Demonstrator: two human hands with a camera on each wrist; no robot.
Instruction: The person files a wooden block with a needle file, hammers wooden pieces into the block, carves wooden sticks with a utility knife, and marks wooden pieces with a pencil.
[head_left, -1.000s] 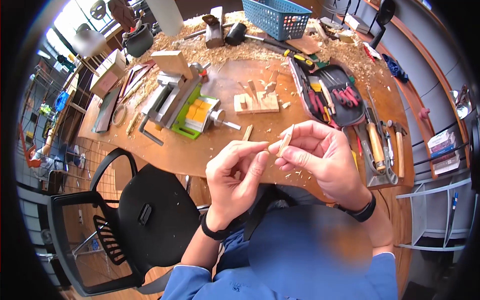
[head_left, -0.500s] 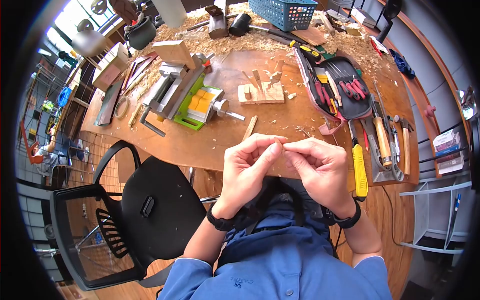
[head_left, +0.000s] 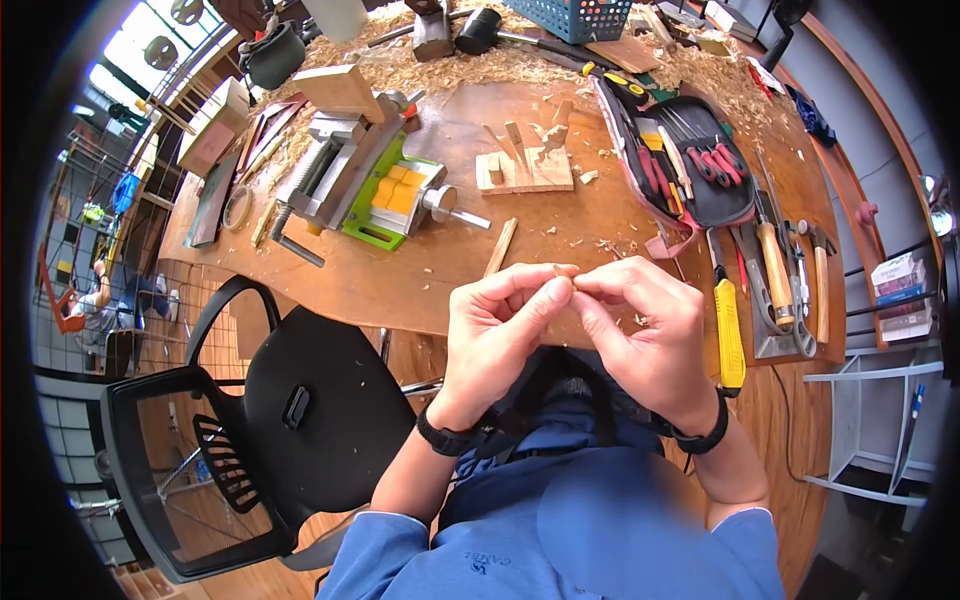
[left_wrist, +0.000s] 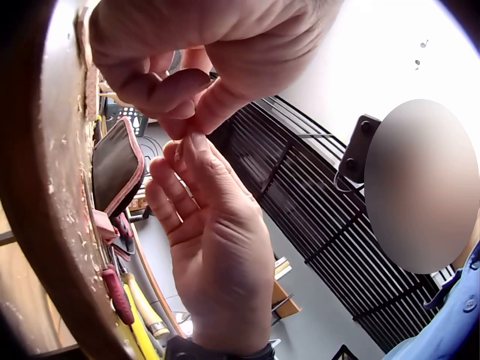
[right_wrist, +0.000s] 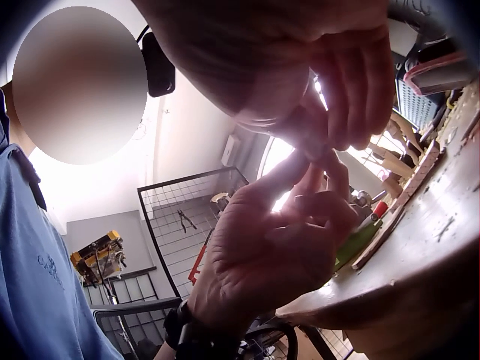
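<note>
Fingertip to fingertip, my left hand [head_left: 500, 335] and right hand [head_left: 655, 335] meet above the front edge of the workbench. Between them they pinch a small pale wood piece [head_left: 564, 270], mostly covered by the fingers. In the left wrist view the thumb and index finger of the right hand [left_wrist: 221, 247] come together right at the left fingertips. The right wrist view has the left hand [right_wrist: 274, 247] below, dark against the light. A thin wood strip [head_left: 501, 248] lies on the bench just beyond the left hand.
A wood block with upright carved sticks [head_left: 523, 172] stands mid-bench. To its left is a vise [head_left: 375, 190]; to its right, an open tool pouch [head_left: 715, 205]. A yellow-handled cutter [head_left: 730, 335] and hammer [head_left: 822, 285] lie at right. A black chair [head_left: 320, 410] stands left.
The wood piece, earlier showing upright in the right fingers, is now largely hidden. Both hands have come together at the fingertips. The head view has shifted slightly.
</note>
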